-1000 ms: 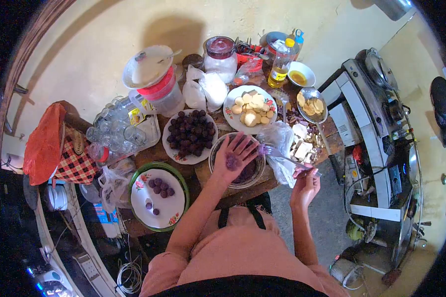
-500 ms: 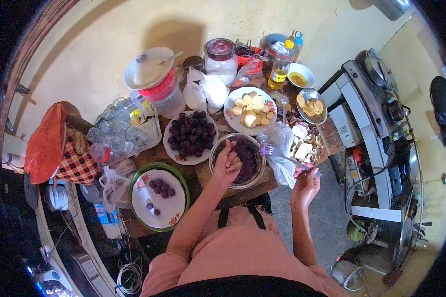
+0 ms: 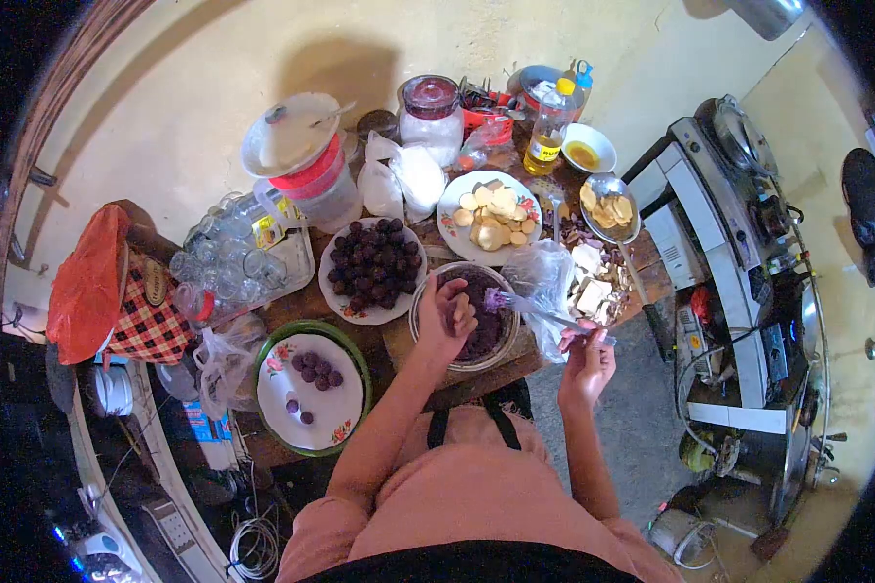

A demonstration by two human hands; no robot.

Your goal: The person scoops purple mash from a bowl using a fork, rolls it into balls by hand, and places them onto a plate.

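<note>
Over the left part of a clear bowl (image 3: 511, 352) of dark purple mash (image 3: 482, 335), my left hand (image 3: 445, 321) has loosely bent fingers, with nothing visible in them. My right hand (image 3: 585, 371) grips the handle of a fork (image 3: 544, 316) to the right of the bowl. Purple mash clings to the fork's tines, which are over the bowl's right side. Left of the bowl, a white plate (image 3: 332, 291) is heaped with dark purple balls (image 3: 374, 262). A few more balls (image 3: 316, 369) lie on a flowered plate (image 3: 287, 394) with a green rim beneath it.
Behind the bowl stands a plate of pale yellow pieces (image 3: 496, 219). A plastic bag (image 3: 540, 277) and chopped pieces (image 3: 593, 282) lie to the right. An oil bottle (image 3: 547, 136), a lidded jar (image 3: 432, 121) and glass jars (image 3: 228, 257) stand farther back. A stove (image 3: 715, 194) is at right.
My right hand has moved slightly left, bringing the fork's tines from the bowl's right rim to over the mash. The fingers of my left hand have shifted and loosened a little.
</note>
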